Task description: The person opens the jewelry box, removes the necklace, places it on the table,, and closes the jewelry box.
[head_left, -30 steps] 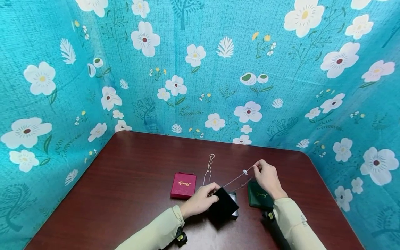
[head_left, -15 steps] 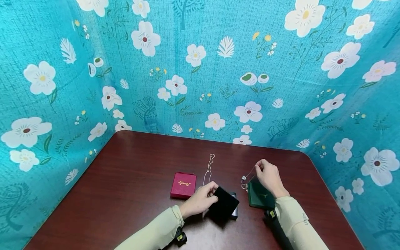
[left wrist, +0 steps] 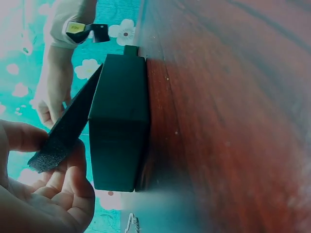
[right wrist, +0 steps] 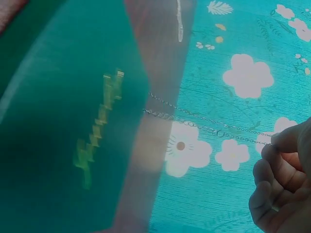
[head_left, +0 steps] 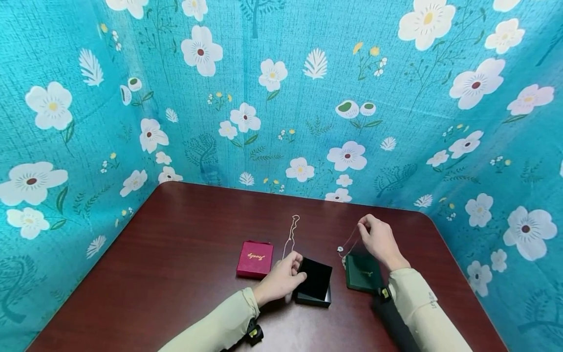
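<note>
My left hand [head_left: 281, 281] pinches the edge of a thin black foam pad [head_left: 315, 278] between thumb and fingers. The pad slants over an uncovered black jewelry box [head_left: 312, 301], whose rim and front wall show beneath it. In the left wrist view, the pad [left wrist: 70, 121] leans close against the top of the box [left wrist: 119, 121]. My right hand [head_left: 379, 242] pinches a fine-chain necklace [right wrist: 194, 124] between thumb and forefinger. Its small round pendant [head_left: 340, 249] dangles left of a green box [head_left: 363, 273] with gold lettering, and the lower chain hangs at that box's left edge.
A red box [head_left: 255, 259] with gold lettering lies left of my left hand. Behind that hand, another necklace [head_left: 290, 239] is stretched out on the dark wooden table [head_left: 198, 234]. A blue flowered curtain [head_left: 281, 98] encloses the table's back and sides.
The necklace in my right hand was stretched toward the black pad; now it hangs free beside the green box. My left hand has turned the pad to lie more squarely over the black box.
</note>
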`<state>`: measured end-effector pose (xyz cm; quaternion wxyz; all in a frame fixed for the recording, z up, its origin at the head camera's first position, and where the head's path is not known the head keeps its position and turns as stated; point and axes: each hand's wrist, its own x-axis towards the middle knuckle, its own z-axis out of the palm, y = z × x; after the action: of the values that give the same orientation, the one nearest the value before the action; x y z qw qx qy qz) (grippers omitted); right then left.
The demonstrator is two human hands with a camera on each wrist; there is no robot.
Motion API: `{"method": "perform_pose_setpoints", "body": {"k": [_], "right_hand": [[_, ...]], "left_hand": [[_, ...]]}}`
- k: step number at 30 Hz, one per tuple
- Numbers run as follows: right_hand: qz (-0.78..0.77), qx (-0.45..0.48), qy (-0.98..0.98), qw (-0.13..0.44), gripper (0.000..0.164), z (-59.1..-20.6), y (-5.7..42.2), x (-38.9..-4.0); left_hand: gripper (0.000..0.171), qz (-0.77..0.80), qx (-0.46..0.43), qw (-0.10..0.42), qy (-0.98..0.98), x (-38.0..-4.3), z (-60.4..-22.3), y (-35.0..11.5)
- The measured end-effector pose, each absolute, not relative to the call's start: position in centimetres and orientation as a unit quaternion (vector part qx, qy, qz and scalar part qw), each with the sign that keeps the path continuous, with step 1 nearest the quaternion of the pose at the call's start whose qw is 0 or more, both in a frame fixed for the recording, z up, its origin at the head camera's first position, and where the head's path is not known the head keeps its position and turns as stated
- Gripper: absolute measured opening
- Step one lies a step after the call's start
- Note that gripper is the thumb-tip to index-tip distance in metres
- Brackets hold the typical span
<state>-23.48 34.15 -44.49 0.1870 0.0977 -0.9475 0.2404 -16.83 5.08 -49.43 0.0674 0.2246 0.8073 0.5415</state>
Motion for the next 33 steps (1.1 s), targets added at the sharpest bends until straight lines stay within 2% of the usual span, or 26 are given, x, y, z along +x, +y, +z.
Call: {"method": "perform_pose_setpoints", "body": {"k": [8, 16, 26, 33], "right_hand": [[0.227, 0.111, -0.947, 0.198, 0.006, -43.1, 34.5, -24.7], [0.214, 0.102, -0.953, 0.188, 0.010, -42.4, 35.8, -26.4], [0.221, 0.063, -0.962, 0.147, 0.016, -43.7, 38.1, -28.8], [0.229, 0.035, -0.963, 0.137, 0.018, -43.7, 39.1, -29.5]], "left_hand": [[0.027, 0.514, 0.241, 0.063, 0.821, -17.0, -49.8, 5.1], [0.044, 0.456, 0.291, 0.019, 0.841, -17.0, -49.6, 5.1], [0.042, 0.455, 0.302, 0.018, 0.837, -17.0, -49.6, 5.1], [0.041, 0.453, 0.301, 0.014, 0.839, -16.9, -49.4, 5.1]]}}
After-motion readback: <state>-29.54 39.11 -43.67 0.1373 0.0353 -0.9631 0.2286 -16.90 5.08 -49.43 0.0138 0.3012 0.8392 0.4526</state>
